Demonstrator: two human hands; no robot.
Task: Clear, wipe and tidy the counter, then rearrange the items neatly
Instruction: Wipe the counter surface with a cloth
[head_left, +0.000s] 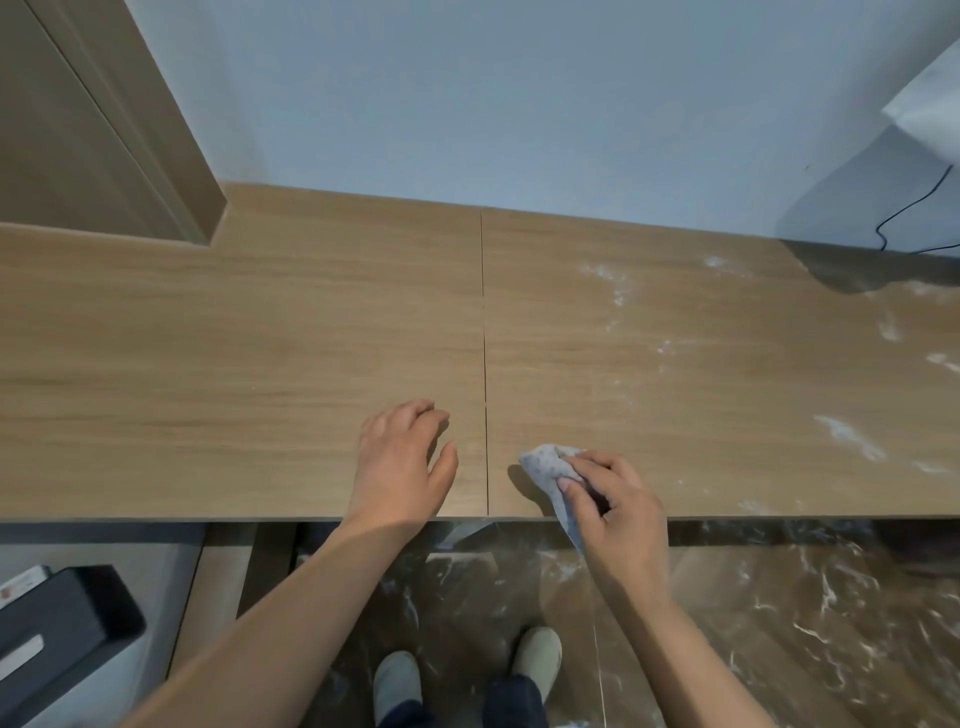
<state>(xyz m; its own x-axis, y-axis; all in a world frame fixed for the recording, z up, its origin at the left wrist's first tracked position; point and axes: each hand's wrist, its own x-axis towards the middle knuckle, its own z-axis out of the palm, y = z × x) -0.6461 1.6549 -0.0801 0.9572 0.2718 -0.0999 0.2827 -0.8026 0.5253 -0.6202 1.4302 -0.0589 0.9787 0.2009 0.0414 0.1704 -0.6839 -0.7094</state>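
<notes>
Wooden counter (249, 332) beneath our loose-fingered, unladen left hand (400, 462), spotted cloth (545, 465) pinched in our right hand (615, 519), white powder (847, 434) alongside.

A matt, wood-grain counter (260, 338) carries chalky white smears on its right side, while the soft, speckled pale cloth (545, 462) gripped in the right hand (618, 514) looks crumpled. At the far side, the painted wall (467, 104) is smooth and matt; below, the dark marble-look floor (779, 623) shines glossy with white veins.
</notes>
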